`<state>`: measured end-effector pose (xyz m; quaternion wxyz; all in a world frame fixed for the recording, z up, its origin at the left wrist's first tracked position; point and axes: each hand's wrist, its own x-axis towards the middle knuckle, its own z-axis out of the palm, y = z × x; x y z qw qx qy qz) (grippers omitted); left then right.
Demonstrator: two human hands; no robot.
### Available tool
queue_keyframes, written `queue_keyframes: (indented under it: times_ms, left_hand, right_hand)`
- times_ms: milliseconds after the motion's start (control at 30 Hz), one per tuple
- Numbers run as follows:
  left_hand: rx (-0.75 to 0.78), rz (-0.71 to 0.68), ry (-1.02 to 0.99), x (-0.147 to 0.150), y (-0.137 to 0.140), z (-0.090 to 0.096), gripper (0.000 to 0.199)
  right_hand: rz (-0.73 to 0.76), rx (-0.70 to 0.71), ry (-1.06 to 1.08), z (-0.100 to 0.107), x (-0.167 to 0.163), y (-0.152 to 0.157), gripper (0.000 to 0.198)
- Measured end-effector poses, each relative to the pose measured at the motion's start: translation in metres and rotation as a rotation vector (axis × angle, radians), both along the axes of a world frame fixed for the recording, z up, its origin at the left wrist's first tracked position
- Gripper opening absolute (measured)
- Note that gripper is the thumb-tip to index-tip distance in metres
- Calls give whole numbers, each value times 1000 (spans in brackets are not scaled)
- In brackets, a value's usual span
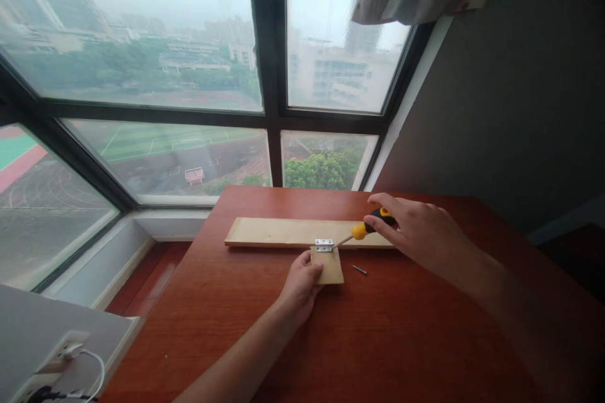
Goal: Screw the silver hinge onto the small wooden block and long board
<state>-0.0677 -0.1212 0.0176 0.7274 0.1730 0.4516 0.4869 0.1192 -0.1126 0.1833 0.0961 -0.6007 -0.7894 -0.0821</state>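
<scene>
Windows (161, 25) stand beyond the red-brown table (401, 327). I count one screwdriver (359, 231) above its far half, long axis slanting, tip near-left at one hinge (324, 248). My right hand (420, 227) comes in palm-down, clamped on the handle. My left hand (302, 280), thumb uppermost, pinches one small board (329, 269). One long board (278, 233) lies left-to-right beyond; one slim metal piece (360, 269) lies right.

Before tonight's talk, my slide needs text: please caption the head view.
Left hand gripping a small board, right hand holding a screwdriver with its tip at the hinge.
</scene>
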Motion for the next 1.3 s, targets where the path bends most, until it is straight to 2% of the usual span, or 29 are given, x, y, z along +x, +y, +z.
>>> queue_keyframes:
  times_ms: [67,200,267,333,433,500,600,733,800,867,933,1033,1167,1300]
  left_hand:
    - [1,1,0,0,0,0,32]
    - [7,-1,2,0,0,0,31]
    - [10,-1,2,0,0,0,31]
    - [10,-6,1,0,0,1,32]
    - [10,-17,-1,0,0,2,33]
    - [13,-20,-1,0,0,2,34]
    - [15,-21,-9,0,0,1,34]
    - [16,-14,-9,0,0,0,31]
    - [11,-11,-2,0,0,1,30]
    - [3,-13,2,0,0,3,31]
    - [-9,-15,1,0,0,4,33]
    - [-18,-13,-4,1,0,5,35]
    - [-7,-16,-15,0,0,2,33]
    - [6,-14,-28,0,0,0,32]
  right_hand:
    - [44,-22,82,-1,4,2,32]
    - [245,-141,311,0,9,3,52]
    - [291,-175,359,0,7,2,53]
    - [229,-132,309,1,4,2,48]
    - [46,-26,108,1,-1,2,45]
    - [-16,-8,15,2,-2,3,44]
    - [32,-33,61,3,-1,4,40]
    - [235,-143,291,4,3,4,50]
    - [288,-154,334,3,3,4,52]
    - [234,-88,264,3,2,3,46]
    - [107,-12,133,3,0,3,41]
    - [-18,-1,21,4,-1,4,37]
    - [69,-34,123,2,4,6,28]
    - [203,-65,251,-2,10,6,46]
